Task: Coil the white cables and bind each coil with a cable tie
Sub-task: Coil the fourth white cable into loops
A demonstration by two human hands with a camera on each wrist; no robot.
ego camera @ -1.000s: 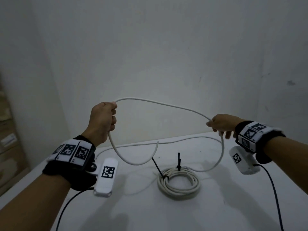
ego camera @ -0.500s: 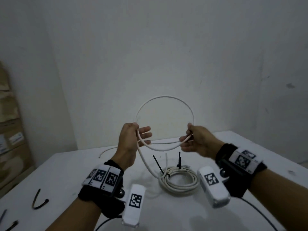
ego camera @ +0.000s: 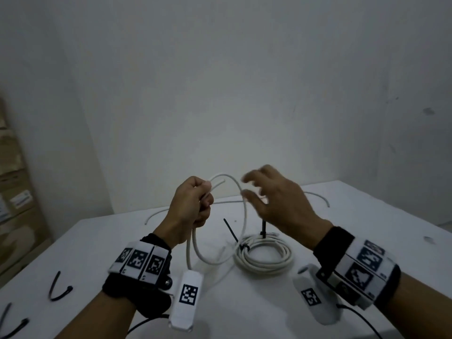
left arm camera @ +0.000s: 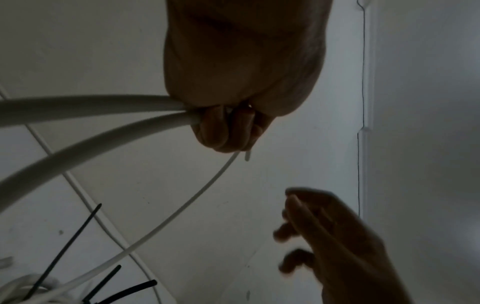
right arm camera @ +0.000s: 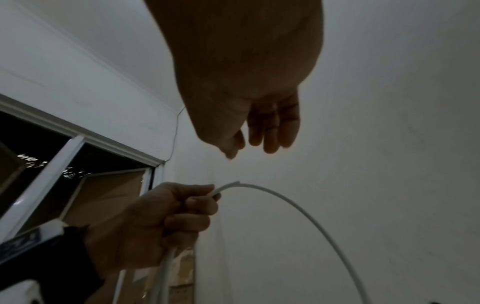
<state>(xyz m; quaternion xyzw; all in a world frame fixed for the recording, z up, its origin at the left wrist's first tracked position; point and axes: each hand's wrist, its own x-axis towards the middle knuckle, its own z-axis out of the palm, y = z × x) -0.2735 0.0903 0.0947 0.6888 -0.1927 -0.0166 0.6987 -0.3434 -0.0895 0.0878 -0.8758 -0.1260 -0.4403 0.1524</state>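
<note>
My left hand [ego camera: 201,200] is raised above the white table [ego camera: 97,241], its fingers curled round a loose white cable [ego camera: 233,181]. The cable arches out of the fist to the right and hangs in a loop below it. In the left wrist view two cable strands [left arm camera: 103,102] run into the fist of that left hand [left arm camera: 226,129]. My right hand [ego camera: 252,189], blurred, hovers just right of the arch with fingers spread and holds nothing. The right wrist view shows the same right hand [right arm camera: 259,135] empty above the cable [right arm camera: 298,203].
A finished white coil [ego camera: 264,256] lies on the table under the hands, bound by two black cable ties [ego camera: 231,231] that stick up. Loose black ties [ego camera: 58,287] lie at the near left. Cardboard boxes [ego camera: 14,196] stand at the left wall.
My right hand brought its part of the cable over to the left hand and let go. The left hand now holds the loop alone, and the right hand has opened.
</note>
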